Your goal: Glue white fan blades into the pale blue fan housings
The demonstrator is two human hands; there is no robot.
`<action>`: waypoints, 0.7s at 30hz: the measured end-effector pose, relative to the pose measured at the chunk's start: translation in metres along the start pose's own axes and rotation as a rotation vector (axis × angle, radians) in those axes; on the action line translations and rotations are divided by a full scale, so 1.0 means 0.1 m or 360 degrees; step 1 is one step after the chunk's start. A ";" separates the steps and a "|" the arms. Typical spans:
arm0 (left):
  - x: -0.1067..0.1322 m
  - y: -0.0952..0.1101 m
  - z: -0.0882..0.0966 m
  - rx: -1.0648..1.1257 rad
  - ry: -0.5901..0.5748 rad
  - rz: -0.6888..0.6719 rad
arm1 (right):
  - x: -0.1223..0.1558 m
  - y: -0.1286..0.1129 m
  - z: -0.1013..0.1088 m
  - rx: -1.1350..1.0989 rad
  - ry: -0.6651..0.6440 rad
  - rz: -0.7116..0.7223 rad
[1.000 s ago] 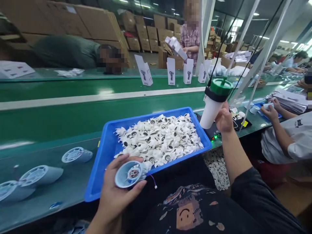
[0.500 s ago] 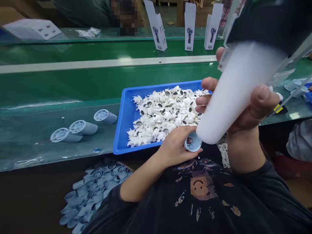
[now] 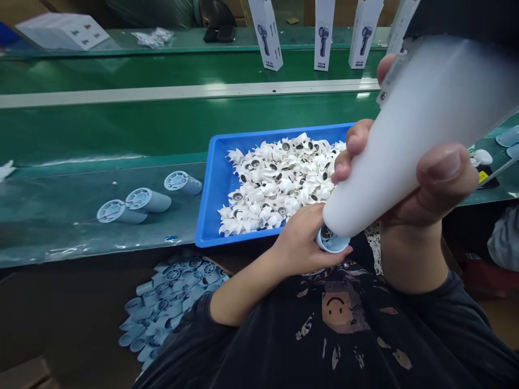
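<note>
My left hand (image 3: 302, 243) is closed around a small light-blue round housing (image 3: 333, 242), held near my chest in front of the blue tray (image 3: 221, 178). My right hand (image 3: 409, 186) grips a large white cone-shaped tool (image 3: 409, 129) with a dark top. The tool's blunt tip sits right over the housing's open end. The blue tray is heaped with several small white fan impellers (image 3: 279, 181).
Three light-blue housings (image 3: 146, 200) lie on the plastic-covered bench left of the tray. A pile of more housings (image 3: 170, 300) lies below the bench edge. White product boxes (image 3: 324, 32) stand along the green conveyor (image 3: 121, 119) behind. Small white parts (image 3: 482, 156) lie at right.
My right hand has brought the white tool down from beside the tray to the housing. My left hand has drawn the housing in toward my chest. My view has tilted down.
</note>
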State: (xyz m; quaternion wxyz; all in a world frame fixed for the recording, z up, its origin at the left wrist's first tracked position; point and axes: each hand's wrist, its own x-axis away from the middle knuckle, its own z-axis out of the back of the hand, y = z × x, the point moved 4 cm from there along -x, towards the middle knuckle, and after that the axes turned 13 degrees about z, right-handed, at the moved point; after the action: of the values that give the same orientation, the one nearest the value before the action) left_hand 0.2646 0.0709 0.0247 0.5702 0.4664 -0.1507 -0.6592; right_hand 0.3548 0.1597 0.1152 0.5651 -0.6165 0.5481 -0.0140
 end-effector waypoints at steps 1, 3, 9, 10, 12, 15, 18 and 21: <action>0.00 0.00 0.00 0.0002 -0.0002 0.0005 | 0.00 -0.01 -0.01 -0.0016 0.0043 -0.0005; 0.00 0.00 0.00 0.0013 -0.0004 0.0011 | 0.00 -0.02 -0.03 0.0022 0.0096 -0.0057; 0.00 -0.01 0.01 0.0000 -0.0035 0.0076 | 0.00 -0.01 -0.03 0.0059 0.0027 -0.0128; 0.00 -0.01 0.01 -0.0007 -0.0047 0.0095 | 0.00 -0.01 -0.02 0.0060 -0.0014 -0.0125; 0.01 0.00 0.01 -0.0017 -0.0059 0.0119 | -0.01 -0.01 0.00 0.0163 -0.0082 -0.0172; 0.01 0.01 0.01 -0.0033 -0.0044 0.0102 | 0.00 0.01 0.03 0.0322 -0.0157 -0.0290; 0.00 0.03 0.01 -0.0044 -0.0027 0.0063 | -0.01 0.00 0.04 0.0234 -0.0145 -0.0220; 0.00 0.02 0.00 -0.0042 -0.0048 0.0088 | 0.00 0.00 0.05 0.0254 -0.0145 -0.0204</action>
State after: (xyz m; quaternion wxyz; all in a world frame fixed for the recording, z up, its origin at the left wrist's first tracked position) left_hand 0.2654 0.0702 0.0260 0.5921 0.4445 -0.1633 -0.6520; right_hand 0.3580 0.1634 0.1135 0.6348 -0.6032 0.4784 -0.0657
